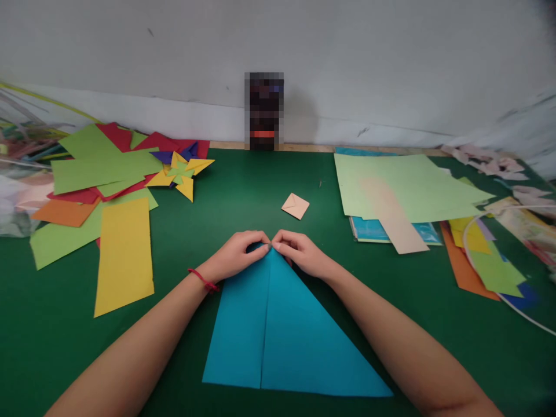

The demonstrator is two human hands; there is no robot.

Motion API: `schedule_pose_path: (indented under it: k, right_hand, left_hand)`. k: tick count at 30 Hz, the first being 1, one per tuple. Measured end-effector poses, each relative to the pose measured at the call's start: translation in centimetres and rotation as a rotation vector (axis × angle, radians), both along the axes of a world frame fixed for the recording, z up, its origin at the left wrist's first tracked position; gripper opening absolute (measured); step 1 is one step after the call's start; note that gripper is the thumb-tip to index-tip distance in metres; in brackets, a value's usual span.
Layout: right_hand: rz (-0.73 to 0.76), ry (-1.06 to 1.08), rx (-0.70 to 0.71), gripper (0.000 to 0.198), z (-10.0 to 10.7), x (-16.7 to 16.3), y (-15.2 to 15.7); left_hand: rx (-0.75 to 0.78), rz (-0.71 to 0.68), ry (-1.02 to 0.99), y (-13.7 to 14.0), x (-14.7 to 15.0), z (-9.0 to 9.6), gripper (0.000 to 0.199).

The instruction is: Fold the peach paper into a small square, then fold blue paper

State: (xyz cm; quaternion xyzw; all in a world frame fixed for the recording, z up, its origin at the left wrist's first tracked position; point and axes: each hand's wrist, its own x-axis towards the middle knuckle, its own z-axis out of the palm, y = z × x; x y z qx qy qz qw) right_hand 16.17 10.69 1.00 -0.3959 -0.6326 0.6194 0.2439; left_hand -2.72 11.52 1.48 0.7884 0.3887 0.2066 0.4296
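Observation:
A sheet of blue paper (304, 336) lies in front of me on the green table, folded to a point at its far end. A straight line runs from that tip down to the near edge, left of the middle. My left hand (243, 252) pinches the tip from the left, thumb and fingers closed on the paper. From the other side my right hand (299, 252) pinches the same tip, its fingertips almost meeting the left ones. A red string bracelet (205, 281) circles my left wrist. Just beyond the hands is a small folded peach paper square (296, 206).
Green, red, orange and yellow paper sheets (125, 255) overlap on the left, beside a yellow and purple folded paper star (180, 172). Pale green sheets (403, 185) and a peach strip (402, 231) lie right. A blurred dark object (264, 110) stands against the wall. A white cable (467, 237) curves at far right.

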Motion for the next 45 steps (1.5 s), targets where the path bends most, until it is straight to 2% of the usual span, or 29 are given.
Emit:
schedule_pose_path:
  k: [8, 34, 39, 45]
  right_hand:
    - [-0.033, 0.046, 0.054, 0.022, 0.4, -0.6, -0.5]
    - [-0.116, 0.07, 0.048, 0.021, 0.0, -1.1, -0.8]
    - [-0.123, 0.09, 0.003, 0.02, 0.2, -1.1, -0.8]
    - [-0.052, 0.069, 0.006, 0.02, 0.7, -0.7, -0.4]
  left_hand:
    - [0.034, 0.08, -0.038, -0.2, -0.1, 0.1, 0.013]
    - [0.134, 0.112, -0.083, -0.5, -0.1, -0.4, 0.01]
    - [0.074, 0.09, -0.067, -0.4, -0.2, -0.2, 0.013]
    - [-0.034, 0.001, 0.024, 0.1, -0.6, 0.5, 0.023]
